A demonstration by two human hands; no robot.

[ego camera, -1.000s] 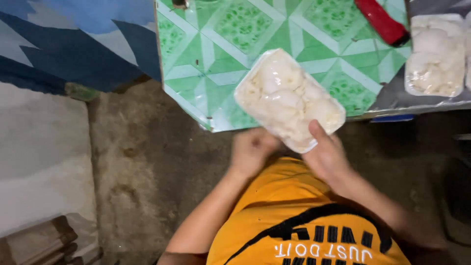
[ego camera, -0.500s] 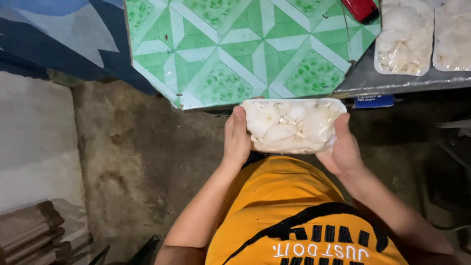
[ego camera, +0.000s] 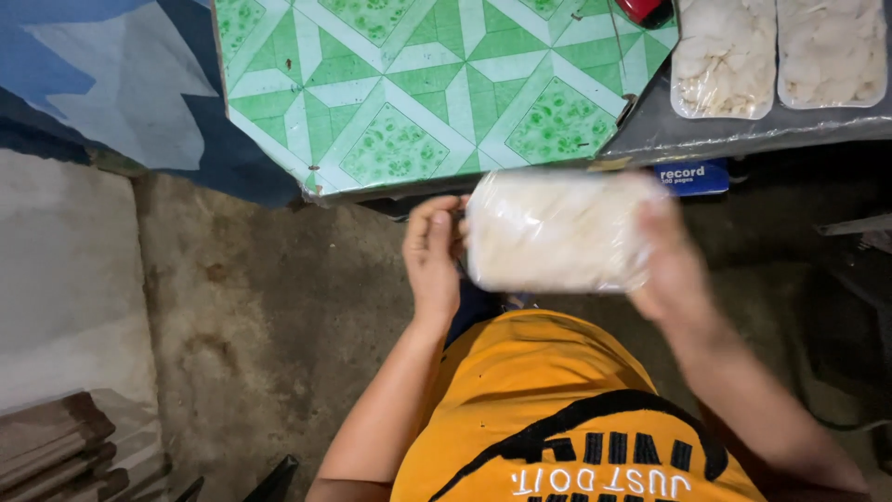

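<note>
The pack (ego camera: 556, 231), a clear rounded tray of pale white pieces under wrap, is blurred and held level in the air just below the near edge of the desk (ego camera: 390, 93), above the person's orange shirt (ego camera: 548, 400). The left hand (ego camera: 433, 256) grips its left end, fingers curled up along that short side and pressed to the wrap, forearm running down and left. The right hand (ego camera: 671, 270) clasps the right end, its fingers wrapped over the far corner, also blurred, forearm angled down to the right. Both grips are closed on the pack, one at each end, with the pack spanning the gap between them. The desk wears a green and white tile-patterned cover; at its right, on a grey sheet (ego camera: 743, 139), lie two more trays (ego camera: 779, 54) side by side. Below is a rough concrete floor (ego camera: 269, 316), with a blue cloth (ego camera: 102, 84) at the upper left.
</note>
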